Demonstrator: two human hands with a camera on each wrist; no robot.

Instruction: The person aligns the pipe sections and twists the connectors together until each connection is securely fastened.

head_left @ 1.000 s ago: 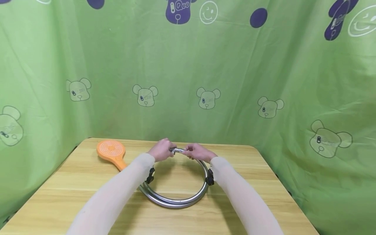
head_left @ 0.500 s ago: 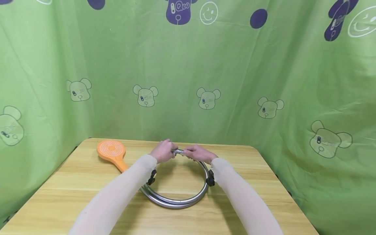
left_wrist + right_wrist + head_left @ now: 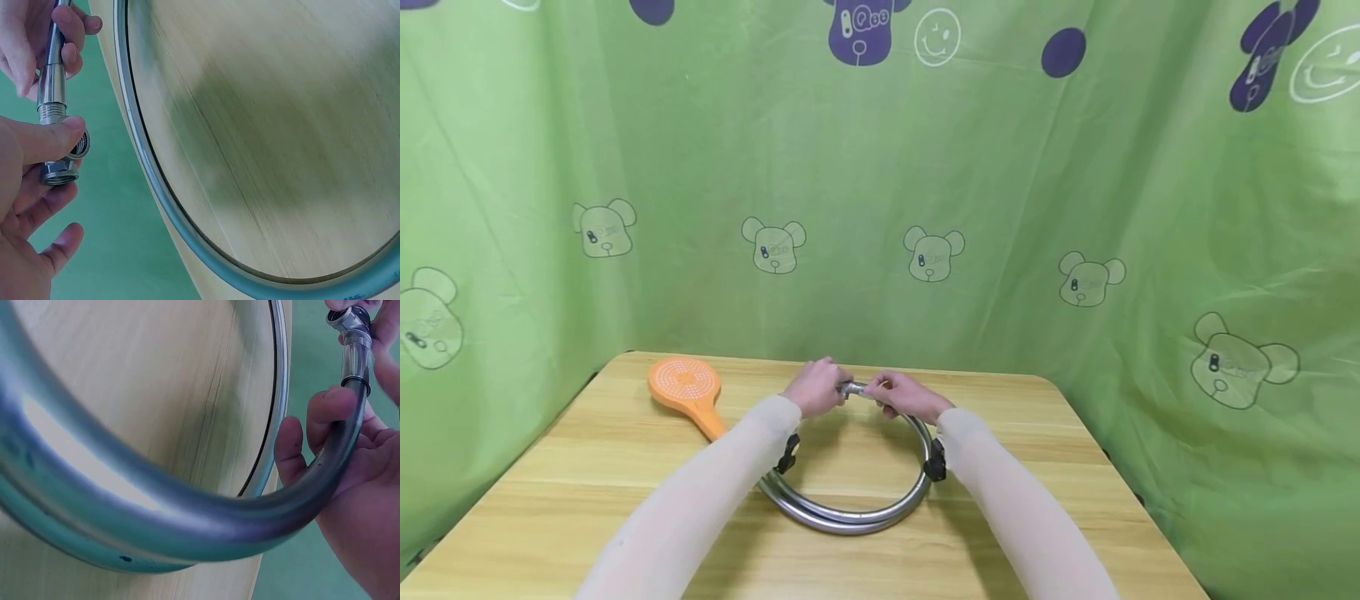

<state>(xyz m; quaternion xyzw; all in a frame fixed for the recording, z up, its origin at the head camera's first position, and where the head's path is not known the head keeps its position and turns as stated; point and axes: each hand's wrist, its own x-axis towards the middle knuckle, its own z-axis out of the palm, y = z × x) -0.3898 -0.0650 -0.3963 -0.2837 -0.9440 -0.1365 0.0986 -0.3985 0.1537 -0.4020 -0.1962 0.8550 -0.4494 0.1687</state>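
Observation:
A silver shower hose [image 3: 850, 521] lies coiled on the table, its far end raised between both hands. My left hand [image 3: 817, 388] pinches a chrome tee fitting [image 3: 59, 170] between thumb and fingers; one of its round threaded openings faces sideways and another points away from the hose. The hose's smooth chrome end sleeve [image 3: 52, 86] is lined up with the fitting, with some thread visible between them. Just behind that sleeve, my right hand [image 3: 907, 395] holds the hose with curled fingers, as the right wrist view shows.
An orange shower head [image 3: 685, 382] rests face up at the back left, its handle partly hidden by the left sleeve. The wooden table [image 3: 1045, 500] ends shortly beyond the hands, with a green printed curtain [image 3: 850, 308] behind and at both sides.
The right hand's fingers have shifted on the hose end, the thumb and forefinger now nearer the fitting. The left hand keeps its hold, and the coil and shower head stay in place.

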